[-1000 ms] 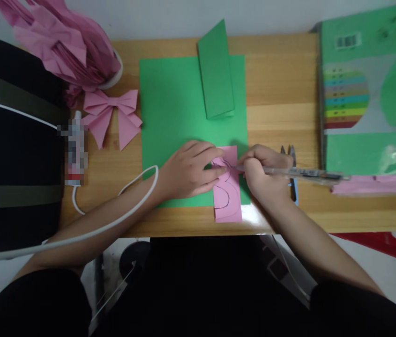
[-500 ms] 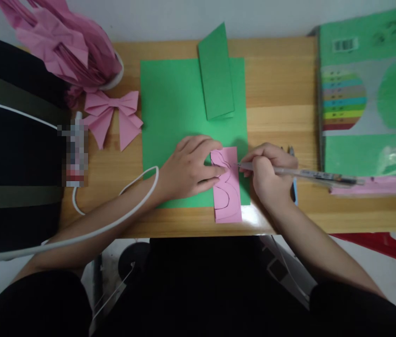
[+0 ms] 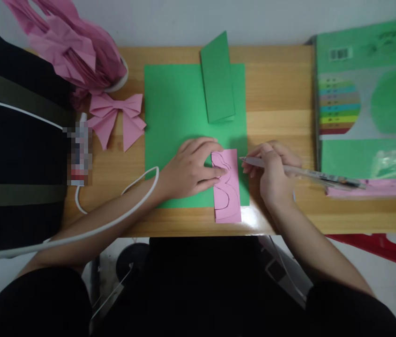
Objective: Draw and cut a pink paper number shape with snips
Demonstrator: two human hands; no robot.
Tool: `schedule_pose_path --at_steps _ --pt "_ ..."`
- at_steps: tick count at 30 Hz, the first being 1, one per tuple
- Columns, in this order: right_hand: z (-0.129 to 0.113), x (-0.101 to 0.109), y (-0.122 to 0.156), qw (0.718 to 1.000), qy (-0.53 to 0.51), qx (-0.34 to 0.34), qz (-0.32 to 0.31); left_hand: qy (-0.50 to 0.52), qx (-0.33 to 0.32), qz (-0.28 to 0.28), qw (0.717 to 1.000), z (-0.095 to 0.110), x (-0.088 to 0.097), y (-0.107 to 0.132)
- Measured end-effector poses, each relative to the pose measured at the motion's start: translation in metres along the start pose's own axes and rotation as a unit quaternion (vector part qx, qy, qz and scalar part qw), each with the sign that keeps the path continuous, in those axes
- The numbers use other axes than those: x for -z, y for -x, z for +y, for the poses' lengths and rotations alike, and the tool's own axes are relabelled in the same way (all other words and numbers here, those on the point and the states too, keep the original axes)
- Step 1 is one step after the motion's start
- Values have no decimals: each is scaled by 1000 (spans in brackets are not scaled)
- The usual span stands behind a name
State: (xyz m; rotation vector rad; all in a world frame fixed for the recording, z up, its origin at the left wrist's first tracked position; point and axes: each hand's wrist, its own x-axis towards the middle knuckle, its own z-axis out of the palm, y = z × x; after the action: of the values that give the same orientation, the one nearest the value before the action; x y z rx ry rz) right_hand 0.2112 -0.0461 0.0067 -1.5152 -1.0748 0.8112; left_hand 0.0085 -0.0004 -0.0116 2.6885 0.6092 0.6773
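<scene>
The folded pink paper [image 3: 230, 201] lies at the near edge of the bench [image 3: 278, 84], its long axis running from the person away toward the wall. Its near end reaches just past the edge of the large green sheet [image 3: 173, 117] under it, and dark curved lines are drawn along its left half. The left hand [image 3: 190, 169] rests on the green sheet with its fingers loosely spread and their tips pressing the paper's far left part flat; its grip closes on nothing. The right hand [image 3: 275, 177] has its grip pinched around a pen [image 3: 310, 174], which lies nearly level, barrel pointing right and tip pointing left, just off the paper's right edge. A folded green strip [image 3: 217, 79] stands tented on the far side of the green sheet. To the left are a pink paper bow [image 3: 116, 117], a heap of pink folded paper [image 3: 74, 47], a tube [image 3: 80, 150] whose label is blurred out, and a white cable [image 3: 113, 224]. At the right lies a pack of coloured paper [image 3: 366, 93] with a barcode and a colour chart; its writing is too small to read.
</scene>
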Motion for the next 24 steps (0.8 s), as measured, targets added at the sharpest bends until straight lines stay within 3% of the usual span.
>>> schedule_pose_path --at_steps 13,18,24 --pt "-20 6 4 999 -8 45 -2 -12 -8 2 1000 -2 -1 1" --pt "-2 6 14 999 33 8 -35 -13 3 -12 1000 -1 1 0" --pt "13 3 16 993 115 33 -14 -2 16 -28 999 -1 0 1"
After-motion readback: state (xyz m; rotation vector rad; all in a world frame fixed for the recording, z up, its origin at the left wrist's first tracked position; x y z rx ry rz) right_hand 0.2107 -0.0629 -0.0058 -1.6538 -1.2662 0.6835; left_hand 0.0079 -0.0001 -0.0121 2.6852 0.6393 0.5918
